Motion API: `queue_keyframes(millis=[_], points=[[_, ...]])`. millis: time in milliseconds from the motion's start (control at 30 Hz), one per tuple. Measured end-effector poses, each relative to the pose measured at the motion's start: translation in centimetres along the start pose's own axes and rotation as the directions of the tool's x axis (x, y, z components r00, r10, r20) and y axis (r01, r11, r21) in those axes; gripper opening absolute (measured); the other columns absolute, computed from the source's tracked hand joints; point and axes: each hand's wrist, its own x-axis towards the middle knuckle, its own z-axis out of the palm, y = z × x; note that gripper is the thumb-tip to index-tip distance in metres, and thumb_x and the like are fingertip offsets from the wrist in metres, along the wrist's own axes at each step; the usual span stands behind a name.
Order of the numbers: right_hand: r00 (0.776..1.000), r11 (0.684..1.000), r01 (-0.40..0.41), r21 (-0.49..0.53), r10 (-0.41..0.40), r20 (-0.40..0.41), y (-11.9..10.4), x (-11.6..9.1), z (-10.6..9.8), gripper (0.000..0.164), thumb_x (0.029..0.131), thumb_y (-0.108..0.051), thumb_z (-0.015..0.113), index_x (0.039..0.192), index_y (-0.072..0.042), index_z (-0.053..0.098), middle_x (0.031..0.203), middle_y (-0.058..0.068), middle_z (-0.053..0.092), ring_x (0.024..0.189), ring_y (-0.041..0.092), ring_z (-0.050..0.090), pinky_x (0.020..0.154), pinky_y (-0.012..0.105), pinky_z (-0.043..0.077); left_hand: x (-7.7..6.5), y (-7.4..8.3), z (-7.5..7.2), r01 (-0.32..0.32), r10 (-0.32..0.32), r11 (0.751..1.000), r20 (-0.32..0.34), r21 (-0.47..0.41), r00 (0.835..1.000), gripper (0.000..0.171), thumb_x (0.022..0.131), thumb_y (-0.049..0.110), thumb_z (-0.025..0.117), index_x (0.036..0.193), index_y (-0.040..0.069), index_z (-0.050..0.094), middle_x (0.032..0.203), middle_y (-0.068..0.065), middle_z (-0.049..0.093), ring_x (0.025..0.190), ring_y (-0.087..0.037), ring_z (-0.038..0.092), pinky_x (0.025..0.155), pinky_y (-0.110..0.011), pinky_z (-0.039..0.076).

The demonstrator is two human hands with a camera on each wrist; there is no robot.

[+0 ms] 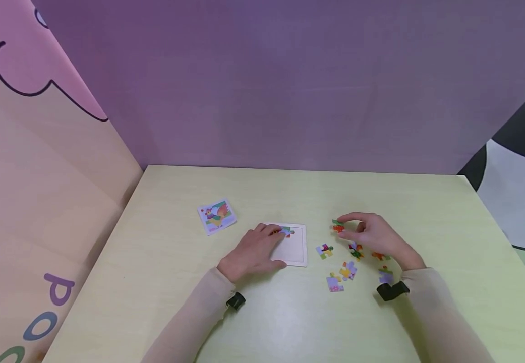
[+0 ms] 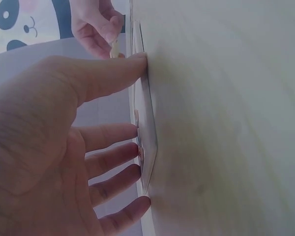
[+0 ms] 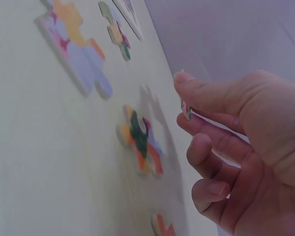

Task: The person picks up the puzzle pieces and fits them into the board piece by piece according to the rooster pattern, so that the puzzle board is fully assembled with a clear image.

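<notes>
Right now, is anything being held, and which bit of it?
The right hand pinches a red and green puzzle piece by one side; the left hand rests on the white puzzle board.

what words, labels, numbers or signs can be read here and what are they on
"p" or "d", depending on reading direction: purple letter, sideways on the left wall.
"o": blue letter, same wall.
Green letter: cut off, can't be sure.
Puzzle pieces, picture card: no text can be made out.
</notes>
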Motion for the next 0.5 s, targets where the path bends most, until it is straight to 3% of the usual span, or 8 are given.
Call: queue_keyframes(millis=[300,500], points=[[0.999,1.0,-0.018,0.014,0.017,0.037,-1.3,0.6,1.2,0.047,0.094,-0.036,0.082,0.135,-0.015,0.072,0.061,-0.006,0.05,0.054,0.013,0.042,0.047,0.025,0.032,-0.3,-0.2,-0.1,0.006,-0.006,1.0,-0.001,-0.013,1.0,0.071,0.098,0.048,0.071,0.158,0.015,0.052,0.164,-0.004,0.049,0.149,-0.027,0.044,0.119,-0.047,0.045],[0.999,0.999,0.004,0.047,-0.007,0.048,-1.8,1.0,1.8,0.044,0.093,-0.033,0.083,0.132,-0.014,0.074,0.059,-0.008,0.043,0.053,0.011,0.036,0.047,0.024,0.029,-0.4,-0.1,-0.2,0.008,-0.008,1.0,0.003,-0.02,1.0,0.072,0.098,0.049,0.071,0.159,0.015,0.052,0.164,-0.004,0.048,0.15,-0.027,0.044,0.119,-0.048,0.045]])
